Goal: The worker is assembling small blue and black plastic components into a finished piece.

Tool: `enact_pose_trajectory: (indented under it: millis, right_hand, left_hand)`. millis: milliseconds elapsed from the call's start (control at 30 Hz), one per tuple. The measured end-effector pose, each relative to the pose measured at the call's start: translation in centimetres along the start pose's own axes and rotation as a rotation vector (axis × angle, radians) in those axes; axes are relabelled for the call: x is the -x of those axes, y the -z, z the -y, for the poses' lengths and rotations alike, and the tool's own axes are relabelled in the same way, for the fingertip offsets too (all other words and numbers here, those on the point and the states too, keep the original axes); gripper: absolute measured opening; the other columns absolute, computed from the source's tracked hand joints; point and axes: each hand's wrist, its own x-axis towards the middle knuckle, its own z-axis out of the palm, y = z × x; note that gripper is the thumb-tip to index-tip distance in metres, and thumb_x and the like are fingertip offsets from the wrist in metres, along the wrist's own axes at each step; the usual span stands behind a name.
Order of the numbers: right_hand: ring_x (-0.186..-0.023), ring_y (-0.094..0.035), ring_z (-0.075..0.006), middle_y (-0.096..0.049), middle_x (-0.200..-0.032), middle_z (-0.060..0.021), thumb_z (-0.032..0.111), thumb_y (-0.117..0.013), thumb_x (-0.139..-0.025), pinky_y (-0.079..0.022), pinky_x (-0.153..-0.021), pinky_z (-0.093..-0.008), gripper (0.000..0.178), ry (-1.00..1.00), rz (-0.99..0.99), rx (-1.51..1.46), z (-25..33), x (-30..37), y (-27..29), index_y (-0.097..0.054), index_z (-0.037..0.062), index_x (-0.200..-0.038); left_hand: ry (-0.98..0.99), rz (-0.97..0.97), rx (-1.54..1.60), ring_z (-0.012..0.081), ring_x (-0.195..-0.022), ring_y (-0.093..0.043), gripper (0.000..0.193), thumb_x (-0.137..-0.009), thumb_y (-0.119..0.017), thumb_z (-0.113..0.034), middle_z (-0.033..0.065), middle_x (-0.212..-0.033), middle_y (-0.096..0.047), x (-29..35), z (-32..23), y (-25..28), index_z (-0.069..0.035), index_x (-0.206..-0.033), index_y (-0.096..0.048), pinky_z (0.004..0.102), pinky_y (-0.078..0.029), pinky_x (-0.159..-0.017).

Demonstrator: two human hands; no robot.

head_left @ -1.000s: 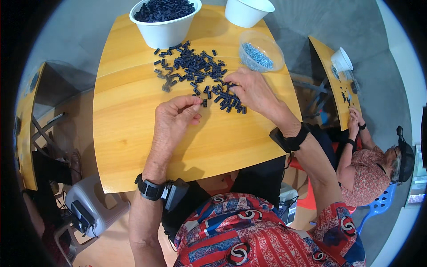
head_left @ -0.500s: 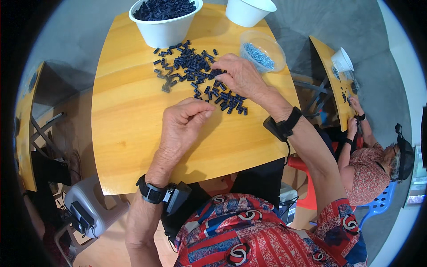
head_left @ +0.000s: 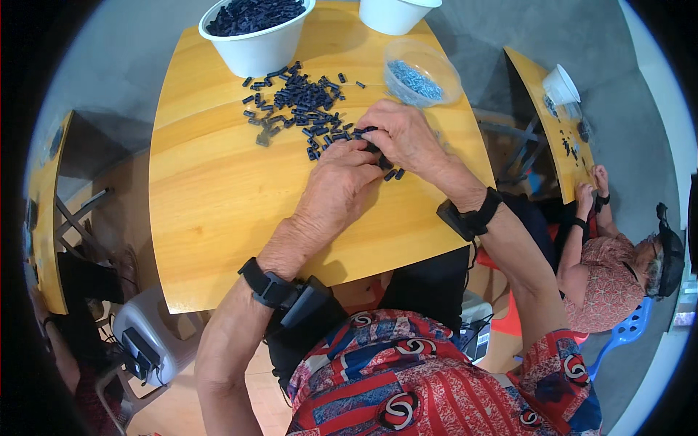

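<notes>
A loose pile of small dark plastic pieces (head_left: 302, 94), short and tube-like, lies on the wooden table (head_left: 218, 218). My left hand (head_left: 334, 182) is at the pile's near right edge, fingers bent and pressed together; what they hold, if anything, is hidden. Right beside it, my right hand (head_left: 407, 134) has thumb and fingers closed on a small dark plastic piece (head_left: 366, 131). The two hands almost touch, with several more pieces under and between them. Beyond my right hand stands a clear round tub (head_left: 452, 76) of small shiny silvery-blue parts.
A white bowl (head_left: 265, 51) heaped with dark pieces stands at the far left of the table, and a second white bowl (head_left: 396, 16) at the far right. To the right, another person (head_left: 607, 291) sits at a separate table (head_left: 538, 94). A grey stool (head_left: 156, 338) is at lower left.
My left hand has moved up and right into the pieces, its fingertips no longer pinched above bare table. My right hand has shifted slightly right and down, near it. The view has tilted a little.
</notes>
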Motion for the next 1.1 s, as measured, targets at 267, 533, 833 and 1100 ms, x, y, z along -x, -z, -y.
enact_pose_trajectory:
  millis: [267,533,833,1100]
  right_hand:
    - [-0.081,-0.061,-0.0319,-0.062,-0.085,-0.0123,0.008,-0.061,-0.077,-0.050,-0.073,-0.0392,0.010,-0.042,0.031,-0.052,1.9,1.4,0.5,-0.066,0.0011,-0.083]
    - [-0.078,-0.061,-0.0315,-0.062,-0.083,-0.0120,0.007,-0.061,-0.076,-0.049,-0.071,-0.0386,0.013,-0.049,0.097,-0.126,3.1,1.5,1.5,-0.066,0.0019,-0.087]
    - [-0.077,-0.061,-0.0320,-0.063,-0.083,-0.0130,0.007,-0.060,-0.078,-0.049,-0.070,-0.0395,0.015,-0.103,-0.025,-0.090,1.7,0.1,1.2,-0.067,0.0039,-0.090]
    - [-0.076,-0.061,-0.0314,-0.061,-0.081,-0.0120,0.015,-0.065,-0.078,-0.049,-0.070,-0.0397,0.013,-0.044,0.035,-0.013,2.5,0.9,0.2,-0.068,0.0056,-0.087]
  left_hand:
    - [0.033,0.053,0.110,0.0314,-0.108,-0.059,0.021,-0.068,-0.068,0.006,0.0121,-0.095,-0.067,0.9,2.0,2.1,-0.003,-0.087,-0.068,0.0401,-0.045,-0.097]
    - [0.087,0.020,0.161,0.0315,-0.110,-0.059,0.028,-0.064,-0.060,0.017,0.0120,-0.093,-0.067,1.6,2.8,3.6,-0.001,-0.085,-0.067,0.0389,-0.046,-0.097]
    - [0.208,-0.236,0.080,0.0261,-0.103,-0.062,0.018,-0.075,-0.061,0.012,0.0110,-0.094,-0.068,3.8,1.2,5.8,-0.001,-0.087,-0.068,0.0335,-0.048,-0.090]
    - [0.432,-0.333,0.202,0.0179,-0.084,-0.061,0.015,-0.078,-0.064,0.007,0.0079,-0.088,-0.067,6.4,-1.1,4.1,-0.003,-0.088,-0.068,0.0264,-0.047,-0.077]
